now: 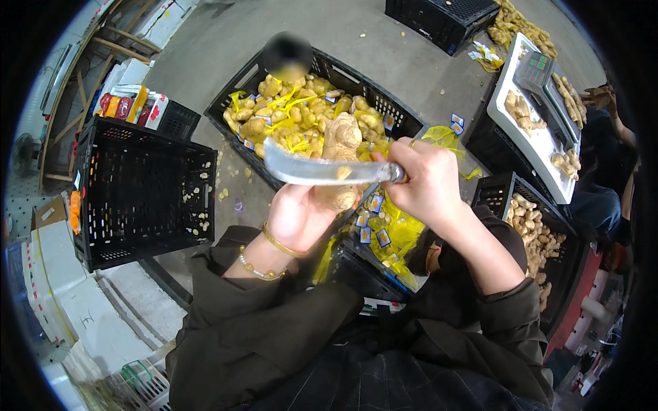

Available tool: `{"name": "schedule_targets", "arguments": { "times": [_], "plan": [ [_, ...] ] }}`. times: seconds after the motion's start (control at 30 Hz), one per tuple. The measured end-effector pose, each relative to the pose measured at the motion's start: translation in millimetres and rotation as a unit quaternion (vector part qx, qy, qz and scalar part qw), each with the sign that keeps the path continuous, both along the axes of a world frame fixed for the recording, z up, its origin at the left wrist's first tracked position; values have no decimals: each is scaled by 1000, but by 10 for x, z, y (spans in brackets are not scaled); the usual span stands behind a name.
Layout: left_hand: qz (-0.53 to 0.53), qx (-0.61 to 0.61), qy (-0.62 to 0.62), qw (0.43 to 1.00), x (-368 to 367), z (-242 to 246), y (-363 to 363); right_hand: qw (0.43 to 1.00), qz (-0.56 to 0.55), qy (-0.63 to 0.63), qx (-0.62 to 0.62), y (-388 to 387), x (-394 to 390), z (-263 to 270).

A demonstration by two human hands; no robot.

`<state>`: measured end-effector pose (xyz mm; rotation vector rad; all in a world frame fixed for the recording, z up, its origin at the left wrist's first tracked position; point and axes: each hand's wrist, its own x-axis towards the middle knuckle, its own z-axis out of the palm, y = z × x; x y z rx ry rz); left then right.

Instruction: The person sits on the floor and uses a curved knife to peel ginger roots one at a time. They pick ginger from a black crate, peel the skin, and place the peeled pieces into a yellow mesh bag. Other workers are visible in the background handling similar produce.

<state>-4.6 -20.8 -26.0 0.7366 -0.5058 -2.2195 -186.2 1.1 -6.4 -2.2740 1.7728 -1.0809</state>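
My left hand (299, 217), with a gold bangle and a beaded bracelet on its wrist, holds an upright piece of ginger root (341, 136). In my right hand (428, 177) is the handle of a knife with a broad curved blade (324, 172), which lies across the front of the ginger. Beyond both hands stands a black plastic crate (378, 97) filled with ginger in yellow net bags (280, 115) bearing small printed tags. Nearer to me, below the right hand, lie more yellow nets (398, 226) with blue-edged tags.
A black crate (149, 190) with small slices inside stands at left. At right, ginger pieces lie on a white tray (496, 97) beside a digital scale (537, 77), above a crate of loose ginger (532, 236). Another person's hand (601, 97) shows at the far right. White foam boxes (103, 318) lie lower left.
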Motion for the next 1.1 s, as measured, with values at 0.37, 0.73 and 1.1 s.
{"name": "schedule_targets", "arguments": {
  "times": [0.37,0.73,1.1],
  "plan": [
    [-30,30,79,996,-7,-72,-32,998,36,52,11,21,112,-59],
    [17,-22,29,999,59,-51,-42,998,-4,70,0,-62,-19,-167],
    [-9,-122,-31,992,158,106,-34,994,-68,-75,52,-135,-106,-110]
  ]
}}
